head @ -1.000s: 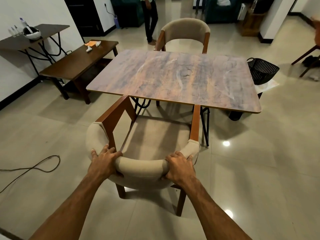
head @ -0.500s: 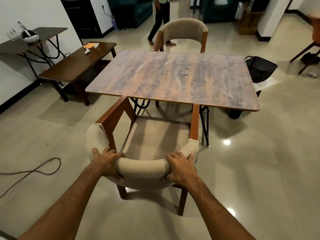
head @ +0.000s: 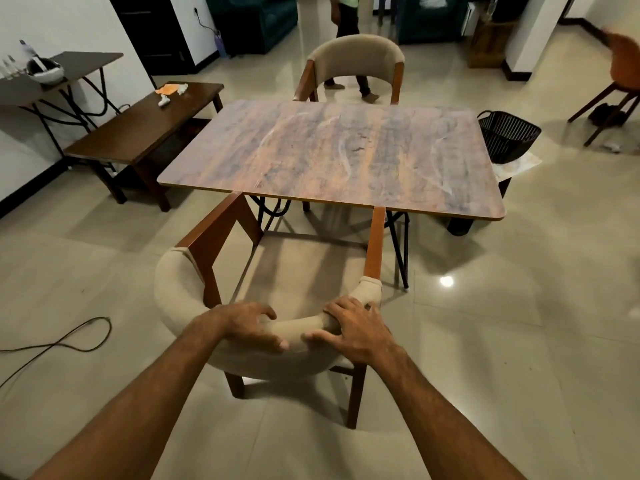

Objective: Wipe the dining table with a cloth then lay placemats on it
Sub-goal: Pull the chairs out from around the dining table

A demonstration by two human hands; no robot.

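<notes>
Nearest you, both forearms are reaching forward and down. Your left hand (head: 242,327) is gripping the padded back rail of the near chair (head: 304,268), fingers curling over its top and thumb lying along the outer face. Your right hand (head: 356,332) is gripping the same rail just beside it, fingers spreading over the top, thumb pressing the outer face. The chair's wooden arms are pointing away from you, their front ends meeting the near edge of the dining table (head: 346,157). That table is lying straight ahead, beyond the seat and apart from both hands, its streaked top showing pale curved smears. A cable (head: 69,341) is trailing over the floor at left. A low brown table (head: 145,129) carrying a small orange item (head: 168,88) is standing left of the dining table, a black basket (head: 507,140) at its right end, a far chair (head: 356,60) at its far side. Past that, a person (head: 349,29) is stepping across the floor.
</notes>
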